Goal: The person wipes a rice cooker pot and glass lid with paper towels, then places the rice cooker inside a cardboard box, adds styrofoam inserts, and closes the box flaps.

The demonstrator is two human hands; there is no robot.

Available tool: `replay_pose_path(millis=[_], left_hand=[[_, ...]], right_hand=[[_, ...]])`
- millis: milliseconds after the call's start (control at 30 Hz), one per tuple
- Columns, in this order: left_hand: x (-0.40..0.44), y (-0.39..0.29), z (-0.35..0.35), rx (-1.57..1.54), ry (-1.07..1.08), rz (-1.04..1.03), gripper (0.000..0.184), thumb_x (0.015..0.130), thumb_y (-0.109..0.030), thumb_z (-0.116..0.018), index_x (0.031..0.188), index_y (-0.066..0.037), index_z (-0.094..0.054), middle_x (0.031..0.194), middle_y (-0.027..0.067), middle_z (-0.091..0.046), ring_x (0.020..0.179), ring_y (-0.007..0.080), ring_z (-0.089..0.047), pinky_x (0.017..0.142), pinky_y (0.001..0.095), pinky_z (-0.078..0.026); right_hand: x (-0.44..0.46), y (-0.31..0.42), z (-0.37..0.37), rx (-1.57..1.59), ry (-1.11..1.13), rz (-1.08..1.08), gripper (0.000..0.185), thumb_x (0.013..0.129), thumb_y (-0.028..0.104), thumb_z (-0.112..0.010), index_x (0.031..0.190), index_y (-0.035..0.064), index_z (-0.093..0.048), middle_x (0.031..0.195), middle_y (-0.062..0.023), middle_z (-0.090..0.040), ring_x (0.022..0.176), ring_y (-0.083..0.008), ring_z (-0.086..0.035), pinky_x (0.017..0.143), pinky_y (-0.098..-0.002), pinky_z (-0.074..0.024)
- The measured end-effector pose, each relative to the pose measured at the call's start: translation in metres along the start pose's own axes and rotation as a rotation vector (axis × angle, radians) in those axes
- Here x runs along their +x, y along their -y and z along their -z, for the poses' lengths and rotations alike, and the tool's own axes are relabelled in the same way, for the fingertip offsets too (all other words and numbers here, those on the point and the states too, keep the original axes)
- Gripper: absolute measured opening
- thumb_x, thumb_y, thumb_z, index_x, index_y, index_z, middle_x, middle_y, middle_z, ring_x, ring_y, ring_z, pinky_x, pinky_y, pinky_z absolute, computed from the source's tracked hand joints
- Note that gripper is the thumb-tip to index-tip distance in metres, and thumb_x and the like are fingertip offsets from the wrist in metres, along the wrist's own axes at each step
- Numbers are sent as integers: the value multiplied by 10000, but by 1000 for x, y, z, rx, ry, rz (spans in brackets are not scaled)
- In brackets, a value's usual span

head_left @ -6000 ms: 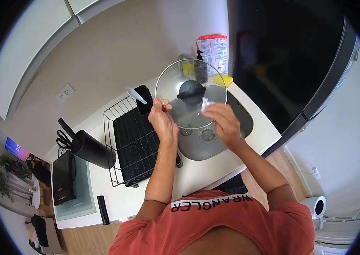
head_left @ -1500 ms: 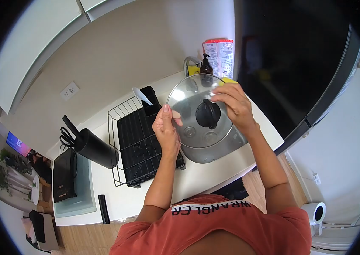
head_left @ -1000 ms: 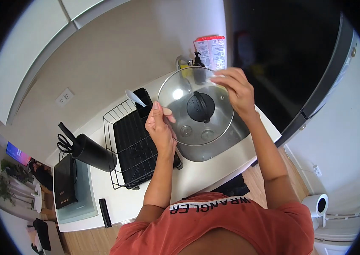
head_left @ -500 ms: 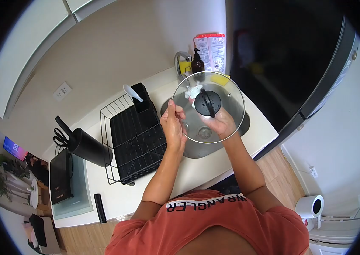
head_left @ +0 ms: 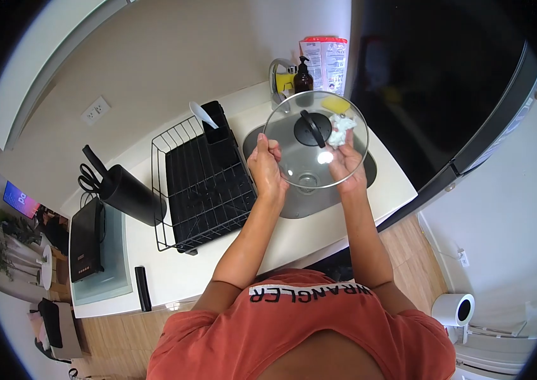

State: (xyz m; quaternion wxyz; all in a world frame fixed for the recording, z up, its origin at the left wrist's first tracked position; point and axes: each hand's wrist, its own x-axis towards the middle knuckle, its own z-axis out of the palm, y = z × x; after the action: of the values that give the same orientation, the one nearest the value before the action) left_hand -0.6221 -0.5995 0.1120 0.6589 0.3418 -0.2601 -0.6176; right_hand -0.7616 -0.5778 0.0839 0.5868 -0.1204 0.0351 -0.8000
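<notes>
A round glass pot lid (head_left: 289, 149) with a clear rim and a black handle (head_left: 311, 129) is held tilted over the steel sink (head_left: 297, 206). My left hand (head_left: 267, 166) grips the lid's left edge, thumb on top. Seen through the glass, my right hand (head_left: 348, 166) is behind the lid's right part, with a crumpled white wad (head_left: 341, 130) at its fingers, against or close to the underside. Whether the wad is cloth or a scrubber I cannot tell. The drain shows through the glass below the handle.
A black dish rack (head_left: 208, 196) stands left of the sink, beside a black knife holder (head_left: 132, 195) with scissors. Behind the sink are a faucet (head_left: 275, 79), a brown pump bottle (head_left: 303, 79) and a red-topped pouch (head_left: 328, 63). A yellow sponge (head_left: 336, 104) shows through the lid.
The lid has tilted and shifted slightly up. My right hand with the white wad has moved from behind the handle to the lid's right side. My left hand keeps its grip on the edge.
</notes>
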Motion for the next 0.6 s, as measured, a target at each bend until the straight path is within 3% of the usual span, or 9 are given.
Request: replay_pose_path(millis=[67, 267, 367, 600], left_hand=[[0, -3, -5, -35, -49, -8, 312, 896, -248, -497, 647, -64, -528, 540, -17, -438, 487, 67, -394, 458, 193, -306], [0, -4, -14, -126, -193, -40, 303, 893, -246, -496, 652, -66, -528, 543, -23, -436, 482, 63, -382, 455, 199, -290], [-2, 0, -10, -129, -159, -139, 318, 883, -274, -500, 667, -44, -540, 591, -1, -481, 547, 86, -399, 534, 232, -319], [-45, -33, 16, -52, -156, -280, 392, 894, -313, -488, 620, -37, -527, 566, -6, -426, 540, 78, -367, 520, 223, -295]], right_hand=[[-12, 6, 4, 170, 218, -82, 372, 869, -15, -449, 1232, 56, -411, 1202, -116, -473, 1080, -220, -481, 940, -329, -404], [-55, -7, -15, -74, 62, -133, 441, 817, -111, -433, 1233, 32, -394, 1188, -163, -458, 1093, -257, -477, 967, -348, -398], [-69, -16, -25, -286, -14, -136, 461, 769, -167, -396, 1209, -30, -400, 1203, -175, -454, 1112, -271, -471, 986, -360, -379], [-101, -42, -15, -524, 148, -291, 296, 776, -138, -496, 1066, -84, -524, 1077, -122, -538, 1013, -204, -532, 891, -298, -423]])
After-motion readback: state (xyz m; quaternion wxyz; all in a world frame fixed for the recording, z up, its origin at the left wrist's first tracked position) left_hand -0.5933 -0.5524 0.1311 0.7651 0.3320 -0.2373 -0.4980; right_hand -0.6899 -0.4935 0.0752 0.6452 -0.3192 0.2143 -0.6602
